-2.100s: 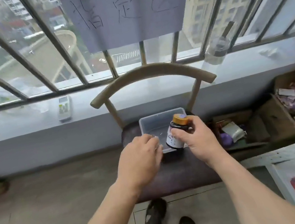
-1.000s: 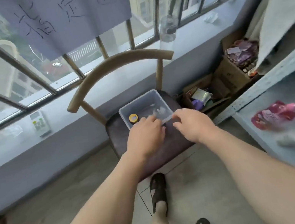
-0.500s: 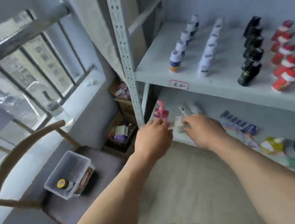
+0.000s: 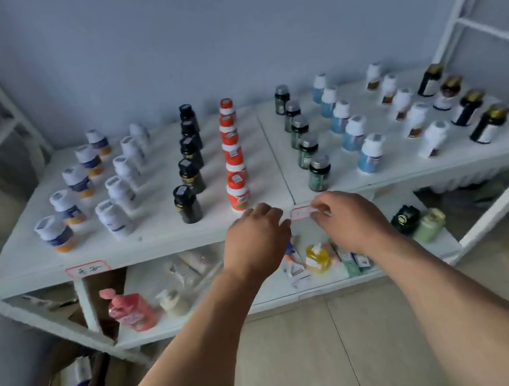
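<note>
- Head view: both arms stretch toward a white shelf (image 4: 159, 234) carrying straight rows of small bottles, each row one colour.
- The left hand (image 4: 256, 239) sits at the shelf's front edge, just before the front red bottle (image 4: 238, 195). Its knuckles are close to the bottle's base, and I cannot tell whether they touch it.
- The left grip holds nothing. The fingers curl loosely under the palm.
- The right hand (image 4: 348, 220) hovers beside it, fingertips near a red-bordered label (image 4: 300, 213) on the shelf edge. Its grip is also empty and relaxed, thumb and forefinger slightly apart.
- Above the right hand stands the front green bottle (image 4: 319, 173), upright, first in its row.
- A black bottle (image 4: 187, 205) stands just left of the red one, with a clear gap between them.
- Handling, as a judgement: the red bottle looks like a small, rigid plastic tub with a smooth, glossy side. It is probably light, and slippery if pinched weakly.
- It is best taken round the body below the cap, thumb on one side and fingers opposite. A top-only pinch on the cap could tip it into the bottle behind.
- The rows are tight front to back, so lifting straight up before drawing back seems safest.
- Below, a lower shelf (image 4: 264, 299) holds a yellow bottle (image 4: 317, 258) and a pink pouch (image 4: 129, 309), well apart from the grips.
</note>
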A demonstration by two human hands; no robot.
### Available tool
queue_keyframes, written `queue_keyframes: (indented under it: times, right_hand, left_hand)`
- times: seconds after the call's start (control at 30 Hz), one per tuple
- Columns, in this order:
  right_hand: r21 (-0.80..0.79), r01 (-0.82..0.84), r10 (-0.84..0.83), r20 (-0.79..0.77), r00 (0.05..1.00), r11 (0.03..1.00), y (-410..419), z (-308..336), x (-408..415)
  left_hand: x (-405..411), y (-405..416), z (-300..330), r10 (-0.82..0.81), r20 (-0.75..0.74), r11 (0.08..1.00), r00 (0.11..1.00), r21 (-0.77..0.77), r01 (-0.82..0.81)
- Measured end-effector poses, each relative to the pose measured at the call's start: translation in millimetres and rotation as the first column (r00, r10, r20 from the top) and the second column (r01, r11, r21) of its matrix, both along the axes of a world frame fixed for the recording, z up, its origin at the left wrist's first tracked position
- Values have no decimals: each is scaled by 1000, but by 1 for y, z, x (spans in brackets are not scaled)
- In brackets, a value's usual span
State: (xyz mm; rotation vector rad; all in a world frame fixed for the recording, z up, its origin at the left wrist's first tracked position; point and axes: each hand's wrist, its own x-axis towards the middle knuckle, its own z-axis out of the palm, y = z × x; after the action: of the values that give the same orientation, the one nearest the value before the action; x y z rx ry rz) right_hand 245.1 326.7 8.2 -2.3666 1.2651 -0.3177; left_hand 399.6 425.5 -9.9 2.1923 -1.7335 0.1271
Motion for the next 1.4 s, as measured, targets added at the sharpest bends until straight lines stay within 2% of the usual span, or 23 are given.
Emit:
queue_keyframes:
  times: [0.23, 0.37, 0.43, 0.5, 0.57, 0.8, 0.97, 1.1, 1.2, 1.3, 1.4]
  right_hand:
    - [64, 146, -152, 110, 982, 987, -133, 24, -107]
    - [91, 279, -291, 183, 939, 956, -185, 20, -152]
    - [136, 352, -375, 226, 899, 926, -210, 15, -169]
    - [228, 396, -446, 242, 862, 890, -234, 6, -183]
    - [292, 405, -472, 214, 855, 866, -255, -5, -195]
    - [416, 318, -385, 87, 919, 852, -305, -37, -207]
    - [384, 197, -249, 90, 964, 902, -323, -50, -206]
    - [352, 113, -161, 112, 981, 929, -337, -54, -204]
    - [459, 36, -144, 203, 968, 888, -342, -52, -214]
    - [622, -63, -245, 397, 884, 780, -352, -50, -227]
    - [588, -78, -246, 451, 858, 805, -359, -48, -230]
  left_hand:
    - [-101, -138, 20, -22, -82, 999, 996, -49, 18]
    - [-144, -199, 25, -75, -154, 997, 985, -47, 69]
    - [-161, -231, 26, -98, -301, 994, 949, -66, 82]
    - [-176, -261, 26, -103, -498, 994, 861, -87, 69]
    - [-189, -287, 20, -91, -625, 996, 776, -72, 59]
    - [-210, -354, -19, -26, -801, 995, 599, 34, 89]
    - [-218, -374, -41, 61, -814, 980, 578, 160, 122]
    - [-224, -388, -42, 153, -827, 980, 541, 198, 26]
    - [-224, -395, -34, 149, -894, 985, 423, 170, 11]
    - [-221, -398, -24, 105, -960, 991, 258, 122, 51]
    - [-224, -401, -15, 98, -981, 995, 169, 103, 18]
